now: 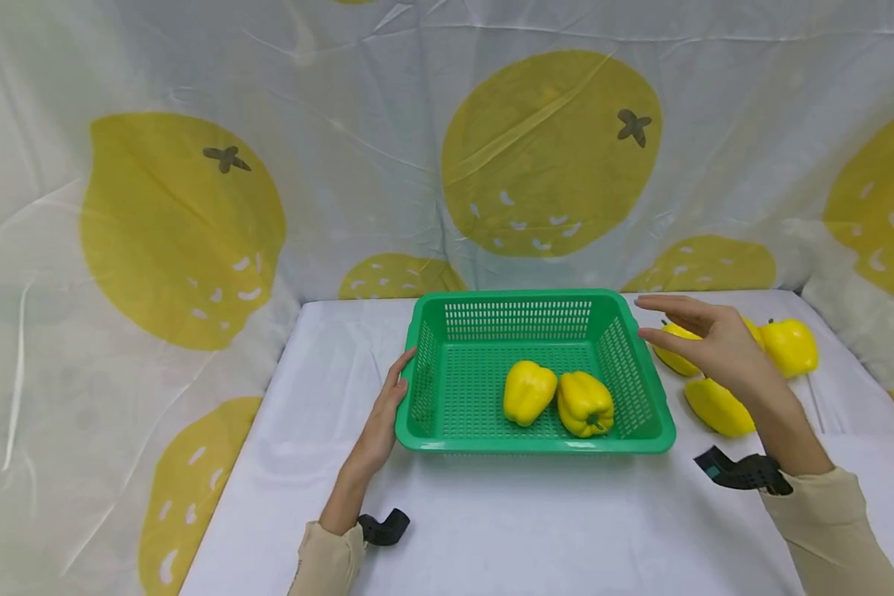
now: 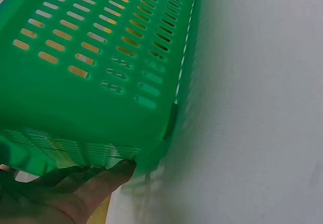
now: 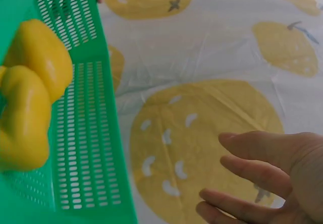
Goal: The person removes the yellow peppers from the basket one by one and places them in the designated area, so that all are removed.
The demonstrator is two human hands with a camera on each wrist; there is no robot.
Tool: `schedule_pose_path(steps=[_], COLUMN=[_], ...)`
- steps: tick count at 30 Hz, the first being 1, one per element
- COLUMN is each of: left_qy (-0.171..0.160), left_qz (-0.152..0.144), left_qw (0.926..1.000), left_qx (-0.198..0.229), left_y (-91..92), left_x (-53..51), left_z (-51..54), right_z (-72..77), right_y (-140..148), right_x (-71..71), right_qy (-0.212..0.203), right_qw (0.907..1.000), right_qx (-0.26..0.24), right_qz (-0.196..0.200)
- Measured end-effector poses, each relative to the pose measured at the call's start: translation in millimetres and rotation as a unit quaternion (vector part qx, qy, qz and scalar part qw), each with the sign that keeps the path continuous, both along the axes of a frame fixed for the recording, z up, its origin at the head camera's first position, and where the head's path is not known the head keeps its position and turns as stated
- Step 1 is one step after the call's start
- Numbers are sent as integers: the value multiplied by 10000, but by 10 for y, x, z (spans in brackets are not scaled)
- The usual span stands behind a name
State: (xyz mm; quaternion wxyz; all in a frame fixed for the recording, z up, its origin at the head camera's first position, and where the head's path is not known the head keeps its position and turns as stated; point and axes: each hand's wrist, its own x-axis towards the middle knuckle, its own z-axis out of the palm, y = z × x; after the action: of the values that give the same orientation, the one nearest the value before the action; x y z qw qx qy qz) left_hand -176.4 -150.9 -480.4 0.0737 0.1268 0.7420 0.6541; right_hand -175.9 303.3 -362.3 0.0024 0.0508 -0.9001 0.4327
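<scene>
A green plastic basket (image 1: 447, 397) with slotted walls stands on the white-covered table. Two yellow bell peppers (image 1: 529, 392) (image 3: 25, 118) lie inside it, side by side toward the right. My left hand (image 1: 378, 422) touches the basket's left outer wall, its fingers (image 2: 108, 181) lying fairly straight against it in the left wrist view. To the right of the basket, my right hand (image 1: 704, 339) is in the air with thumb and fingers spread, holding nothing. The right wrist view shows a gap between those fingers (image 3: 252, 148) and the basket rim.
Several yellow items lie on the table beyond and below my right hand, among them a bell pepper (image 1: 788, 346) and a smooth, long yellow piece (image 1: 718, 407), partly hidden by the arm. A lemon-printed cloth (image 1: 372, 165) hangs behind the table and along its sides.
</scene>
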Motion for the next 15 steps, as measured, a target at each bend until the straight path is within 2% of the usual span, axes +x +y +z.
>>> schedule_pose_path(steps=[4,8,11,15], left_qy=[42,76,130,173], left_qz=[5,-6,-73,-28], left_qw=[10000,10000,9999,9997], left_qx=[28,5,-81,-179], left_y=[10,27,25,-8], left_x=[13,7,2,5], left_z=[5,-10,-15,3], right_z=[129,223,254,233], right_y=[-237,-434,-557,-731], right_x=[-149,-279,-394,-601], right_qy=[27,-189,-224,-133], right_qw=[9975,9902,9799,9608], right_qx=[-51,67,311,538], right_qz=[702,1379,1956,2716])
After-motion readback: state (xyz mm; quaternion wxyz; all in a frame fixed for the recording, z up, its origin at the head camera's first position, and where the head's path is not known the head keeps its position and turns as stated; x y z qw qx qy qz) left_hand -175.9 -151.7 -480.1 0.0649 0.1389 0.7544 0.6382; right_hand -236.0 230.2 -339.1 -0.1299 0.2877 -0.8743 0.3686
